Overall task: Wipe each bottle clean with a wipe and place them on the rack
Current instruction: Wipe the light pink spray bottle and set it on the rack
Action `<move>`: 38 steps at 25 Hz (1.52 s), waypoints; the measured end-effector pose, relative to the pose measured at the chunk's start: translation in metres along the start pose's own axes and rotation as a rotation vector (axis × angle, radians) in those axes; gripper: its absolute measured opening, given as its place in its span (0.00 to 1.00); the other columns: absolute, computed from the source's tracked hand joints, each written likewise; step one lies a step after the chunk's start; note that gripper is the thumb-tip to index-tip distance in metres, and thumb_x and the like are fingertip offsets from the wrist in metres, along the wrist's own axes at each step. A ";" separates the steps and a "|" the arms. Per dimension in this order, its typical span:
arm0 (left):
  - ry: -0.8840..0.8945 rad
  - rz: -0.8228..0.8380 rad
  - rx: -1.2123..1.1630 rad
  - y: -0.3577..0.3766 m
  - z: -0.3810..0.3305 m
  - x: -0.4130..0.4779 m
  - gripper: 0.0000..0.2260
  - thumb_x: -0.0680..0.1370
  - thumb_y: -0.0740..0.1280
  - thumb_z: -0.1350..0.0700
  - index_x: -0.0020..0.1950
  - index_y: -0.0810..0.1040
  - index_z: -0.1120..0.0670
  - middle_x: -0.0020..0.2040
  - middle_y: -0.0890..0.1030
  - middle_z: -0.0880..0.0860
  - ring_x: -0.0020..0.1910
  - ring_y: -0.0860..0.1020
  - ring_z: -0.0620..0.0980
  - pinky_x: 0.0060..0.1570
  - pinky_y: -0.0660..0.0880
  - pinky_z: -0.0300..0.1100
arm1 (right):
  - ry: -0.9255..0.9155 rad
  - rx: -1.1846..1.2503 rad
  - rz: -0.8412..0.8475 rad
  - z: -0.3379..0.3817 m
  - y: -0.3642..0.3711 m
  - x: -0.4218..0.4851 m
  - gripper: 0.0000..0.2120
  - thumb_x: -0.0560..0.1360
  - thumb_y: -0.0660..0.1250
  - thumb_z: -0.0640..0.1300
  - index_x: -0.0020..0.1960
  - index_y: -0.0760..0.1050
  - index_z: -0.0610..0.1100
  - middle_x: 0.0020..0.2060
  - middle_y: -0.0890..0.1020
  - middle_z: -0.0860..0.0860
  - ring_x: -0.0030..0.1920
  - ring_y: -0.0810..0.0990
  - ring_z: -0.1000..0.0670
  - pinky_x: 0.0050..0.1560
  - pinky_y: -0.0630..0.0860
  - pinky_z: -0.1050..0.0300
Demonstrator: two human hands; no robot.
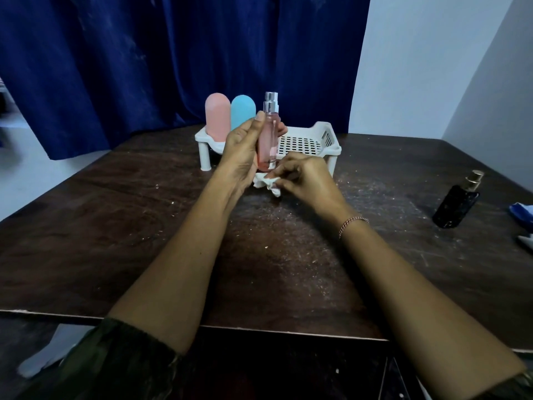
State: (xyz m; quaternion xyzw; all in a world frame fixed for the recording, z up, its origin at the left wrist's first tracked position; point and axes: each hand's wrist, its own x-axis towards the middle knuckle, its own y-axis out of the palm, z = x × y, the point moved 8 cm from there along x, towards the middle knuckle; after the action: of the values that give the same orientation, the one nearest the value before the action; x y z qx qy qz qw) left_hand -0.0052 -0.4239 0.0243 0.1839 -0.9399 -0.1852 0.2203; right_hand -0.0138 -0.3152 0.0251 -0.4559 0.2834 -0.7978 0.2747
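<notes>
My left hand (240,151) holds a slim pink spray bottle (268,137) upright, its silver sprayer on top, just in front of the white rack (311,142). My right hand (305,180) pinches a crumpled white wipe (266,184) right under the bottle's base. On the left end of the rack stand a rounded pink bottle (217,116) and a rounded blue bottle (242,111). A black bottle (458,202) with a gold pump stands on the table at the right, away from both hands.
The dark wooden table (144,226) is scratched and dusty. A blue and white item (522,212) lies at the right edge, with another white piece (525,242) below it. A blue curtain (144,53) hangs behind the rack.
</notes>
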 end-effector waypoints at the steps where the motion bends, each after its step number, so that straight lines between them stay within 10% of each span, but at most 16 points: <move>1: 0.008 -0.002 0.007 0.000 0.000 0.000 0.13 0.81 0.59 0.55 0.52 0.78 0.62 0.47 0.82 0.57 0.48 0.81 0.49 0.65 0.71 0.50 | 0.010 -0.003 0.013 -0.002 -0.001 0.000 0.09 0.67 0.73 0.33 0.47 0.82 0.38 0.44 0.81 0.45 0.44 0.77 0.52 0.49 0.74 0.62; 10: 0.072 -0.017 0.048 0.000 -0.004 -0.003 0.08 0.79 0.61 0.57 0.51 0.77 0.59 0.44 0.84 0.52 0.50 0.81 0.48 0.64 0.72 0.47 | 0.083 0.047 0.145 -0.009 0.000 -0.008 0.11 0.71 0.69 0.49 0.46 0.82 0.41 0.41 0.80 0.50 0.43 0.77 0.53 0.45 0.74 0.63; 20: 0.023 0.052 0.024 0.012 -0.001 -0.006 0.05 0.79 0.62 0.59 0.51 0.76 0.56 0.52 0.82 0.54 0.60 0.78 0.55 0.55 0.77 0.53 | 0.036 0.067 -0.422 -0.012 -0.049 -0.007 0.15 0.64 0.78 0.42 0.40 0.71 0.43 0.37 0.74 0.51 0.35 0.71 0.57 0.36 0.71 0.66; 27: 0.057 0.024 0.056 0.020 -0.007 -0.012 0.04 0.77 0.65 0.62 0.49 0.78 0.56 0.48 0.80 0.52 0.43 0.82 0.44 0.38 0.78 0.40 | 0.145 0.199 -0.485 -0.015 -0.050 -0.010 0.19 0.65 0.76 0.48 0.51 0.76 0.41 0.41 0.79 0.49 0.40 0.76 0.55 0.42 0.75 0.66; 38: 0.160 0.030 0.407 0.019 -0.008 -0.009 0.11 0.78 0.64 0.54 0.58 0.80 0.55 0.57 0.81 0.53 0.58 0.78 0.48 0.64 0.72 0.49 | 0.251 0.121 -0.579 -0.028 -0.070 0.023 0.20 0.65 0.77 0.40 0.55 0.76 0.42 0.47 0.83 0.49 0.45 0.80 0.56 0.49 0.77 0.66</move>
State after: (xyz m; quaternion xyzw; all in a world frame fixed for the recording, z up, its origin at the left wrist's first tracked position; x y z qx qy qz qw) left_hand 0.0016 -0.4055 0.0361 0.2248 -0.9400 0.0271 0.2553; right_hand -0.0615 -0.2771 0.0756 -0.3982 0.1254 -0.9083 0.0256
